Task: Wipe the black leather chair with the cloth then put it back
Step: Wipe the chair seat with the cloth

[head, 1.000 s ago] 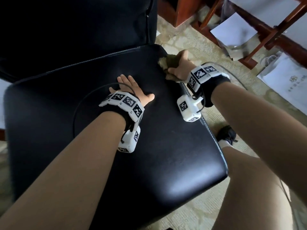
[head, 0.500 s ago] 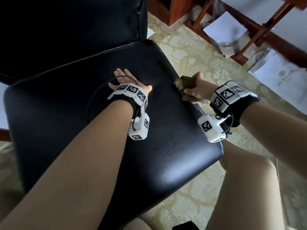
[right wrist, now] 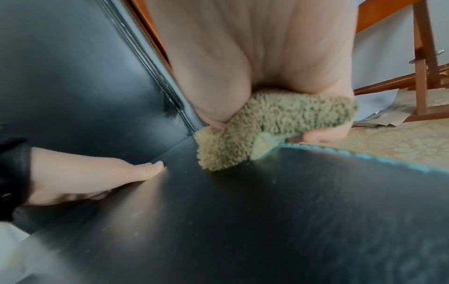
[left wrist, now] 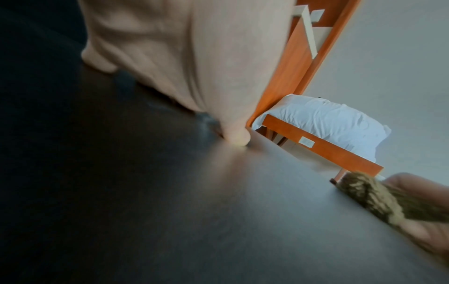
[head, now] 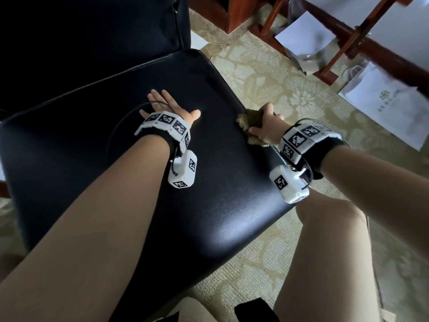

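Cloth (head: 249, 122) nearer seat (head: 209, 194) front edge now (right hand (head: 264, 126) gripping).

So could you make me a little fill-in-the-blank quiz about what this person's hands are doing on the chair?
1. The right hand grips a shaggy ____.
2. The left hand rests ____ on the seat, fingers straight.
3. The cloth touches the seat at its ____ edge, by the stitched seam.
4. The floor beside the chair is covered by patterned ____.

Missing words: cloth; flat; right; carpet
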The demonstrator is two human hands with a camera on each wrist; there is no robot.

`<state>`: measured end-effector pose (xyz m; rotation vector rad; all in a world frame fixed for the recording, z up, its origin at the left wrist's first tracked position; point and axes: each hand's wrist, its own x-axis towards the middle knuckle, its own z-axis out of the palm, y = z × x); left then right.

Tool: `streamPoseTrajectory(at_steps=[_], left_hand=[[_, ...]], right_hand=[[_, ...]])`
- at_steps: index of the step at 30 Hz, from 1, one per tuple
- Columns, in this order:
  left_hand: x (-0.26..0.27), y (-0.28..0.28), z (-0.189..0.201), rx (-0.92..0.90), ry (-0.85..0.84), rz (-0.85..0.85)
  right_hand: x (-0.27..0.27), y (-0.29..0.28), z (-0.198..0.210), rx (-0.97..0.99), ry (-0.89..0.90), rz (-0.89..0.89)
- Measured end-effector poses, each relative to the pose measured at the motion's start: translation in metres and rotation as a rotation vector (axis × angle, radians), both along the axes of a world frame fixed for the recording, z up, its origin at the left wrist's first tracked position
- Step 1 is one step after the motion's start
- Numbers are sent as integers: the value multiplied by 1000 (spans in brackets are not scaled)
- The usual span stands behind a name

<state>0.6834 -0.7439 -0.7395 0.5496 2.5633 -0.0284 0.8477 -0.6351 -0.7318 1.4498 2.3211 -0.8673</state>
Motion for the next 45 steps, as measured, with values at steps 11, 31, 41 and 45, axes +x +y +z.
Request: streamPoseTrajectory(at_steps=[11, 31, 41, 45], left_hand=[[57, 5, -4, 18, -90, -319], [32, 52, -1, -42, 22, 74], [5, 46, 2, -35, -5, 68], [-8, 34, 6, -106, -56, -37]], right_hand=[[-17, 24, -2, 47, -11, 133], [5, 81, 0, -125, 564, -336], [20, 88, -38, -54, 422, -404], [12, 90, -42, -71, 387, -391]])
